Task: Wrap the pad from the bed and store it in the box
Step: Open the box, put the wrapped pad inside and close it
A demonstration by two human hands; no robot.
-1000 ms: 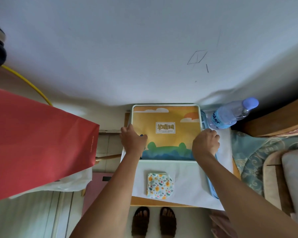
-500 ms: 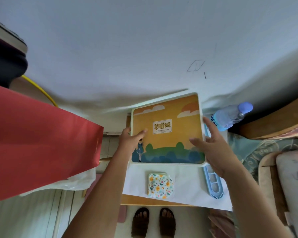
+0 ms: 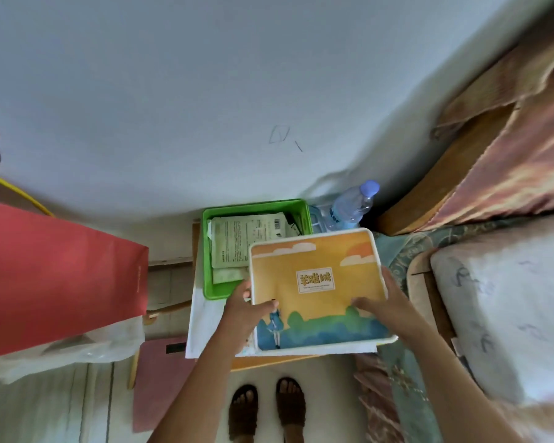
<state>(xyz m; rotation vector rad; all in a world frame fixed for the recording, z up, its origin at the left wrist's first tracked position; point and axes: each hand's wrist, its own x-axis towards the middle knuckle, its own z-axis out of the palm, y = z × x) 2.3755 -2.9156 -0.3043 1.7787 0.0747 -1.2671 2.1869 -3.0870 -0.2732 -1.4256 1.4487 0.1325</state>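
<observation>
Both hands are holding the illustrated lid point(image 3: 317, 289), a white-rimmed rectangle printed with an orange sky, clouds and blue-green hills. The left hand point(image 3: 243, 310) is gripping its left edge, thumb lying across the printed face and fingers curled under the rim. The right hand point(image 3: 386, 303) is clasping the opposite edge, thumb stretching over the picture toward the middle and the fingers running up along the rim. The lid is sitting tilted, above and apart from the green box point(image 3: 258, 207), covering only that box's near right corner.

Beyond the left hand the green box is standing open on the surface point(image 3: 205, 318), which is draped with white paper. Inside it, pale printed packets point(image 3: 243, 241) are lying flat, one showing a barcode. Whether the pad is among them, or hidden beneath the lid, cannot be told from this view.

Past the right hand's fingertips a clear water bottle point(image 3: 352, 206) with a lilac cap is leaning against the wall, just beside the box's far right corner. To the right of the right hand the bed point(image 3: 499, 302) is lying with a pale pillow and patterned cloth. Well to the left of the left hand a red paper bag point(image 3: 55, 273) is filling the edge of the view. Below both forearms, two feet in dark sandals point(image 3: 266, 410) are standing on the floor.
</observation>
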